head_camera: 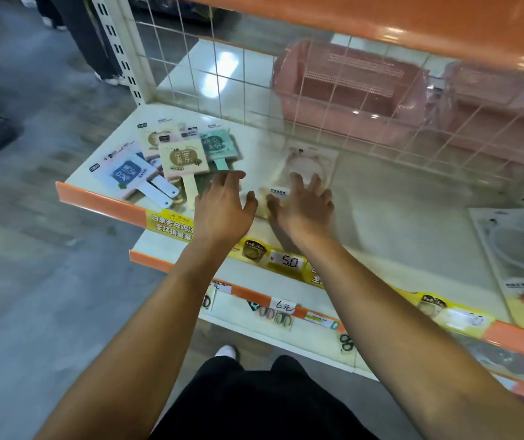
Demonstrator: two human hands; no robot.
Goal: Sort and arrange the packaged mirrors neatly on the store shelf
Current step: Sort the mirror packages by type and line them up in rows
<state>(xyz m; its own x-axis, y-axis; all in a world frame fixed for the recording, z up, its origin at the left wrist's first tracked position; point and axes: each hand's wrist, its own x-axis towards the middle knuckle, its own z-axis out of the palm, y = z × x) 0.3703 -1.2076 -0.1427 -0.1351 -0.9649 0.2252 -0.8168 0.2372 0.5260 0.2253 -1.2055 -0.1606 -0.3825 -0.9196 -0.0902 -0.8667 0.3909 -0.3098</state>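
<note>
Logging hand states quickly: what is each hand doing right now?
Left hand: open, fingers spread, holding nothing.
Right hand: open, fingers spread over the packaged mirror; contact cannot be told.

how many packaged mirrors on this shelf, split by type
Handled mirrors in the pile at the left: at least 4 visible, blue, beige, teal, pink; more may lie underneath
Flat carded mirrors: 2, one under the right hand, one at the far right
Total: at least 6

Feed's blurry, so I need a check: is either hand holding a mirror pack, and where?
Nothing is gripped. The right hand lies open on the lower end of the pale mirror pack; the left hand is open beside it.
</note>
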